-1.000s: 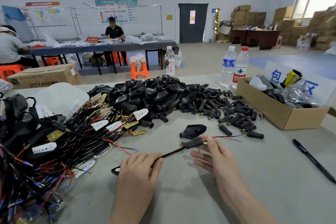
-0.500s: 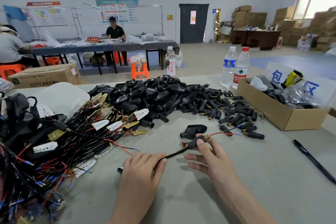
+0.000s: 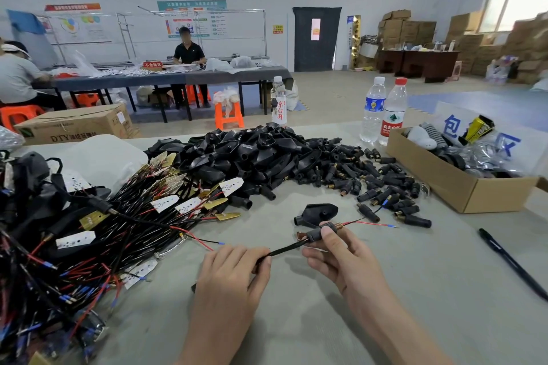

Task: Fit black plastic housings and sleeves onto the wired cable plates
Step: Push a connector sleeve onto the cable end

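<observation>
My left hand point(image 3: 231, 278) pinches a black cable point(image 3: 286, 249) near the table's front. My right hand point(image 3: 341, 258) grips a small black sleeve point(image 3: 316, 233) threaded on that cable, with a copper coil and red and black wires point(image 3: 373, 224) sticking out to the right. One loose black housing point(image 3: 315, 213) lies on the table just behind the sleeve. Behind it sits a big pile of black housings point(image 3: 252, 154) and a spread of black sleeves point(image 3: 379, 184). A heap of wired cable plates point(image 3: 89, 231) fills the left side.
A cardboard box point(image 3: 462, 190) of odds stands at the right, with two water bottles point(image 3: 382, 111) behind it. A black pen point(image 3: 513, 264) lies at the right front. A white plastic bag point(image 3: 100, 157) sits at the back left. People work at a far table.
My right hand has slid the sleeve along the cable toward the wire ends, exposing a copper coil. Both hands have shifted slightly left and closer together.
</observation>
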`<action>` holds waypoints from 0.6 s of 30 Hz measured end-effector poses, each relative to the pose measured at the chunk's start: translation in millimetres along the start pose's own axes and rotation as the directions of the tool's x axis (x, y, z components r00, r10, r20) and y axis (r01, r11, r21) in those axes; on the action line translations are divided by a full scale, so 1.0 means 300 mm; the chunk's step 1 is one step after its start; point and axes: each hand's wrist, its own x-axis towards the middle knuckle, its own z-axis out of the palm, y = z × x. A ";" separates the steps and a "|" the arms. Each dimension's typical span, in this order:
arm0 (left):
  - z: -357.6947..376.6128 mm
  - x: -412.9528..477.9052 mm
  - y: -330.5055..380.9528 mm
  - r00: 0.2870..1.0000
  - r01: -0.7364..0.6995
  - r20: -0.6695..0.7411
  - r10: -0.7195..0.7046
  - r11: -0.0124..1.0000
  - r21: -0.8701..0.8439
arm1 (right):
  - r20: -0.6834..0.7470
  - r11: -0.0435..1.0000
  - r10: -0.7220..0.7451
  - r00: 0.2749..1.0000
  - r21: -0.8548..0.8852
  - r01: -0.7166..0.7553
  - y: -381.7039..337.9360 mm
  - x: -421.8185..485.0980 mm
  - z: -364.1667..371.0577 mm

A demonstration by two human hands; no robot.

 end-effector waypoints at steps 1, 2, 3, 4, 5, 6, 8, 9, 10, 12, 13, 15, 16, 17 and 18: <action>0.003 0.000 0.002 1.000 -0.016 -0.003 0.016 1.000 -0.001 | 0.005 1.000 -0.002 1.000 -0.004 0.002 -0.001 -0.003 0.003; 0.006 0.000 0.004 0.999 -0.035 -0.007 0.035 0.999 -0.002 | 0.013 1.000 -0.001 1.000 -0.011 0.001 0.001 -0.007 0.006; 0.010 0.000 0.005 0.999 -0.054 -0.008 0.054 0.999 -0.003 | 0.025 1.000 0.003 1.000 -0.018 -0.003 0.004 -0.011 0.011; 0.013 0.000 0.005 0.998 -0.069 -0.008 0.069 0.998 -0.006 | 0.042 1.000 0.012 0.999 -0.028 -0.010 0.007 -0.016 0.016; 0.015 0.000 0.005 0.997 -0.081 -0.005 0.081 0.997 -0.013 | 0.063 0.999 0.022 0.998 -0.041 -0.019 0.011 -0.020 0.022; 0.018 -0.002 0.005 0.996 -0.091 0.000 0.091 0.996 -0.020 | 0.086 0.998 0.033 0.996 -0.055 -0.029 0.014 -0.025 0.026; 0.020 -0.006 0.004 0.995 -0.100 0.011 0.101 0.994 -0.036 | 0.122 0.997 0.050 0.991 -0.072 -0.041 0.019 -0.033 0.033; 0.021 -0.007 0.005 0.995 -0.098 0.015 0.099 0.994 -0.044 | 0.129 0.996 0.053 0.990 -0.074 -0.043 0.019 -0.035 0.036; 0.022 -0.007 0.006 0.995 -0.093 0.020 0.094 0.994 -0.051 | 0.129 0.996 0.055 0.990 -0.076 -0.045 0.018 -0.037 0.037; 0.022 -0.009 0.008 0.996 -0.079 0.027 0.081 0.995 -0.065 | 0.129 0.995 0.060 0.990 -0.086 -0.049 0.017 -0.038 0.039; 0.021 -0.009 0.008 0.997 -0.073 0.031 0.075 0.995 -0.071 | 0.133 0.994 0.063 0.989 -0.093 -0.051 0.016 -0.039 0.039; 0.022 -0.012 0.007 0.997 -0.060 0.038 0.064 0.995 -0.079 | 0.144 0.993 0.066 0.987 -0.103 -0.052 0.013 -0.039 0.039; 0.023 -0.014 0.005 0.998 -0.054 0.040 0.057 0.995 -0.086 | 0.150 0.993 0.067 0.986 -0.106 -0.051 0.011 -0.040 0.039; 0.025 -0.014 0.004 0.998 -0.047 0.041 0.051 0.994 -0.094 | 0.156 0.993 0.067 0.986 -0.109 -0.050 0.008 -0.041 0.040; 0.026 -0.015 0.004 0.998 -0.043 0.039 0.048 0.994 -0.103 | 0.162 0.992 0.068 0.984 -0.113 -0.050 0.006 -0.043 0.042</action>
